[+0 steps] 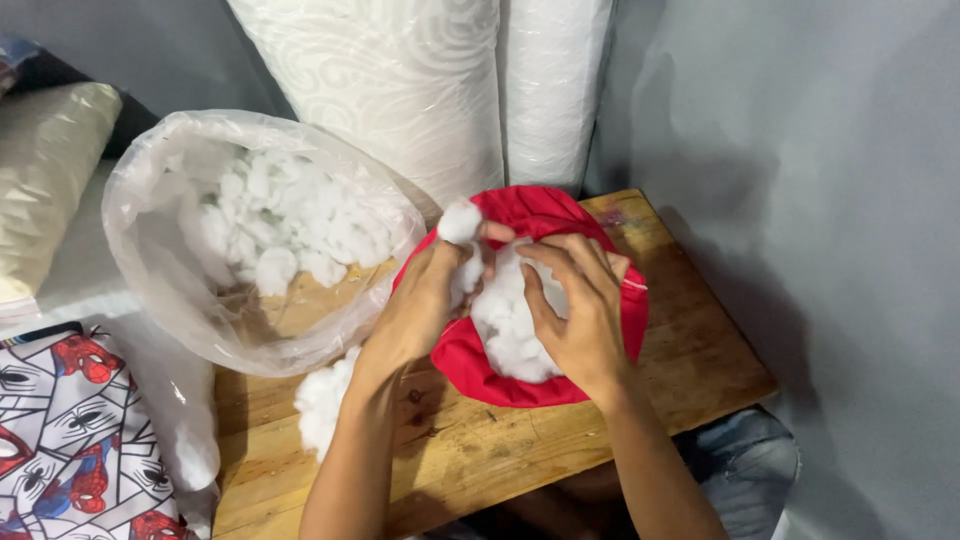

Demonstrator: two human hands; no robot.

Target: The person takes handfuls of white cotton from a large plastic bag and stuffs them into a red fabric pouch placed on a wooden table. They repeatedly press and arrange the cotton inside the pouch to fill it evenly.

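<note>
- A worn wooden worktop [690, 350] of pale brown planks, set in a corner between grey walls.
- A red fabric cover [470, 360] lies near its middle, open and filled with white stuffing.
- A clear plastic bag [150, 230] of white stuffing rests on its left end.
- A loose white tuft of stuffing [322, 400] lies between them.

One view only, head-worn, looking steeply down from close above the wooden table [640, 390]. Faces away from the wearer toward the grey wall [840, 200] and white rolls [400, 90] at the far side. Forearms enter from the near edge. No second view to share ground.
</note>
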